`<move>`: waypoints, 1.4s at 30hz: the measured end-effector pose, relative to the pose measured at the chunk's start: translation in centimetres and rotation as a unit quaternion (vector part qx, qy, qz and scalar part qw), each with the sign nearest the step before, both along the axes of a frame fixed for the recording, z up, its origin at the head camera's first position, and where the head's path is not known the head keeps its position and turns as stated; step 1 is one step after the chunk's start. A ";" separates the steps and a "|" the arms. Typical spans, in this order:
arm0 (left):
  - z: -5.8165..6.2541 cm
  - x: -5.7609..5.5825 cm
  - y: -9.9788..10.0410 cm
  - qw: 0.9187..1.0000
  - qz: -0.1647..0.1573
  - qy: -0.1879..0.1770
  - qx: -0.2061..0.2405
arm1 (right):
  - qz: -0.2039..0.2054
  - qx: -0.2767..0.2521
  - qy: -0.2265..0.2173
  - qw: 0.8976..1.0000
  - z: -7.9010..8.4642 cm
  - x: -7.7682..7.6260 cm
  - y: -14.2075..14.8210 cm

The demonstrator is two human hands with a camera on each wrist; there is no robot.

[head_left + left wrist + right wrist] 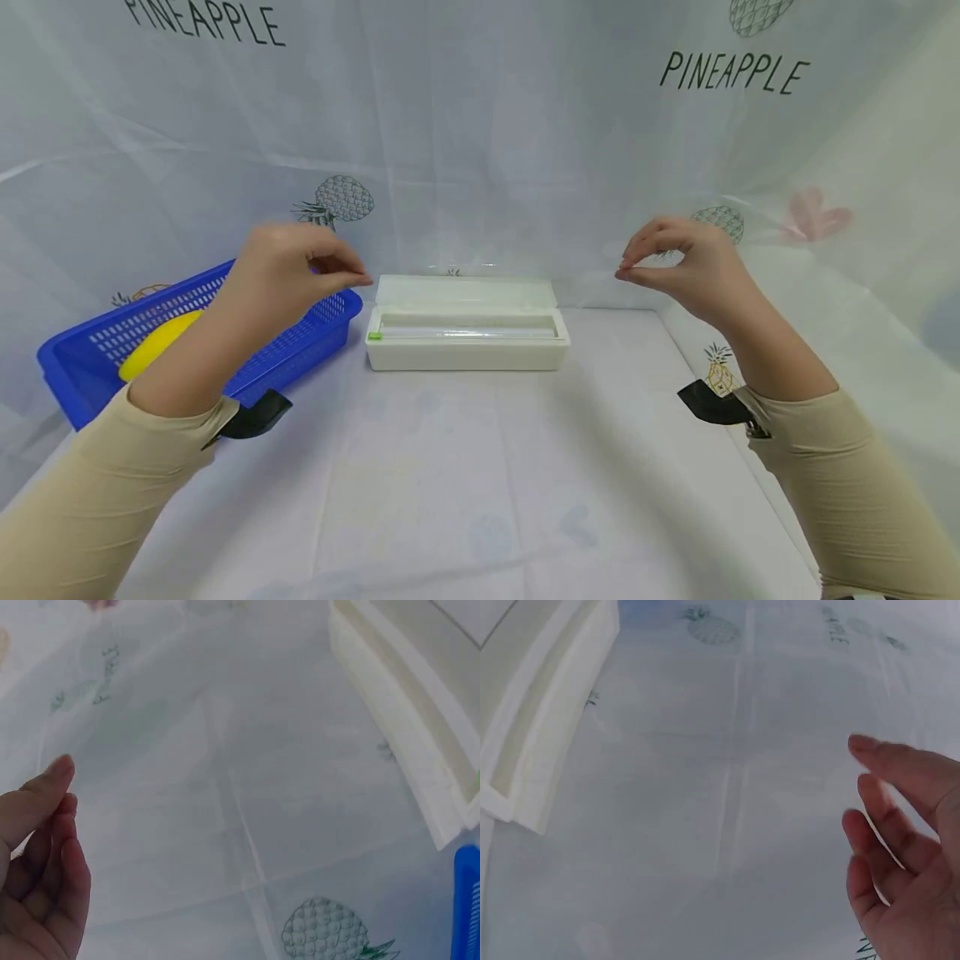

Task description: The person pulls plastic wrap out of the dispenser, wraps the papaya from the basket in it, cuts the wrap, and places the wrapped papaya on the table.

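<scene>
My left hand [288, 262] and right hand [693, 267] are raised apart, above and to either side of a white lidded box [465, 358]. Each hand brings thumb and fingertips together in a pinch. Barely visible clear cling film [463, 266] appears to span the gap between them. It shows as a faint glint above the lid and as haze in both wrist views; its edges cannot be made out. The box's lid [465, 292] is tilted back, and a clear film roll [480, 332] lies inside. The other fingers curl loosely in the wrist views.
A blue perforated basket [330, 333] stands left of the box, partly behind my left forearm, with a yellow object [157, 343] inside. A small green piece [375, 336] sits at the box's front left corner. White pineapple-print cloth [480, 167] hangs behind.
</scene>
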State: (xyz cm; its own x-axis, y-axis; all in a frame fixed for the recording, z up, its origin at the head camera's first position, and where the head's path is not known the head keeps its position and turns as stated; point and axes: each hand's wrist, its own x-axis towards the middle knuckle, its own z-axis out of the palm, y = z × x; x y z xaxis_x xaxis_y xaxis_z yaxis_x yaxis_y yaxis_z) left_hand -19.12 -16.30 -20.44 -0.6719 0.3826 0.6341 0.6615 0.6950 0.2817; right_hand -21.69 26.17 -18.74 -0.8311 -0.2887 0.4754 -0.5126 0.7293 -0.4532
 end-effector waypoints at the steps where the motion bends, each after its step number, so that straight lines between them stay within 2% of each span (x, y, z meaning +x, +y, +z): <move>1: -0.3 0.5 -0.2 1.000 -0.007 -0.006 0.004 | 0.016 -0.008 -0.001 1.000 -0.3 0.2 0.3; 4: -1.3 1.9 -0.6 0.999 -0.027 -0.020 0.006 | 0.093 -0.046 0.015 0.994 -1.7 0.9 1.1; 6: -2.0 2.8 -0.7 0.999 -0.044 -0.024 0.009 | 0.167 -0.098 0.017 0.981 -2.8 1.4 1.7; 8: -2.9 3.6 -0.7 0.997 -0.065 -0.028 0.016 | 0.249 -0.152 0.016 0.956 -4.2 1.9 2.3; 10: -3.9 4.3 -0.8 0.995 -0.087 -0.038 0.023 | 0.311 -0.191 0.006 0.931 -5.6 2.5 2.7; 12: -5.0 4.9 -0.9 0.990 -0.119 -0.064 0.036 | 0.368 -0.218 -0.015 0.904 -7.0 3.1 3.1; 14: -6.1 5.5 -1.1 0.981 -0.159 -0.102 0.044 | 0.410 -0.236 -0.041 0.880 -8.4 3.8 3.3; 17: -8.0 6.3 -1.3 0.962 -0.222 -0.154 0.039 | 0.461 -0.250 -0.092 0.846 -10.6 4.8 3.5; 19: -9.2 6.6 -1.4 0.951 -0.251 -0.179 0.024 | 0.481 -0.253 -0.123 0.831 -12.0 5.3 3.5; 23: -11.6 6.8 -1.4 0.933 -0.278 -0.228 -0.004 | 0.485 -0.248 -0.169 0.822 -15.1 6.3 3.5; 26: -13.4 6.7 -1.3 0.919 -0.288 -0.268 -0.020 | 0.470 -0.242 -0.210 0.822 -17.4 6.9 3.5; 29: -15.2 6.7 -1.2 0.909 -0.294 -0.293 -0.039 | 0.455 -0.246 -0.260 0.815 -19.5 7.5 3.3; 32: -16.7 6.7 -1.1 0.905 -0.288 -0.309 -0.054 | 0.438 -0.251 -0.302 0.808 -21.3 7.9 3.2; 35: -18.1 6.7 -0.9 0.904 -0.274 -0.322 -0.071 | 0.422 -0.246 -0.330 0.808 -23.0 7.9 3.0; 39: -19.9 6.6 -0.6 0.905 -0.260 -0.322 -0.096 | 0.387 -0.229 -0.363 0.816 -24.9 7.7 2.8; 42: -21.0 6.5 -0.3 0.911 -0.258 -0.301 -0.109 | 0.363 -0.210 -0.374 0.827 -25.7 7.4 2.8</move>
